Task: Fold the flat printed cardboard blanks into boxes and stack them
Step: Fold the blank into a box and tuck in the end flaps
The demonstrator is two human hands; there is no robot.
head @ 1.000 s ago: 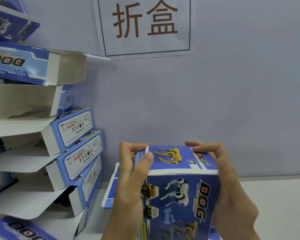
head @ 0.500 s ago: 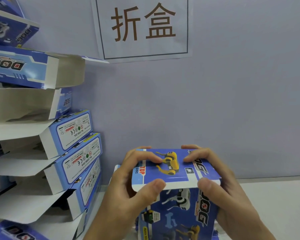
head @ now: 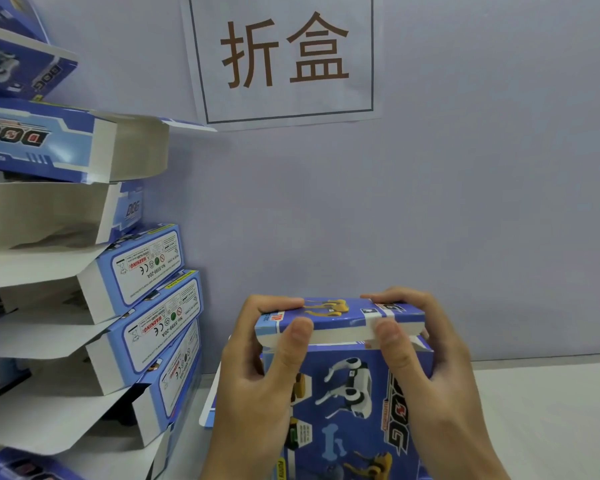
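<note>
White tabletop (head: 551,420): stacked open boxes (head: 146,289), hand-held box (head: 350,403), contents unseen.

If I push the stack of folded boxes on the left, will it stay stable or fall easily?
The stack of folded boxes would probably topple easily: the boxes lie tilted and offset. They look like empty, thin cardboard, so likely light. Their open flaps stick out and would probably bend or catch.

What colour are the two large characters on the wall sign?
Brown, on the white wall sign; seen in the head view.
</note>
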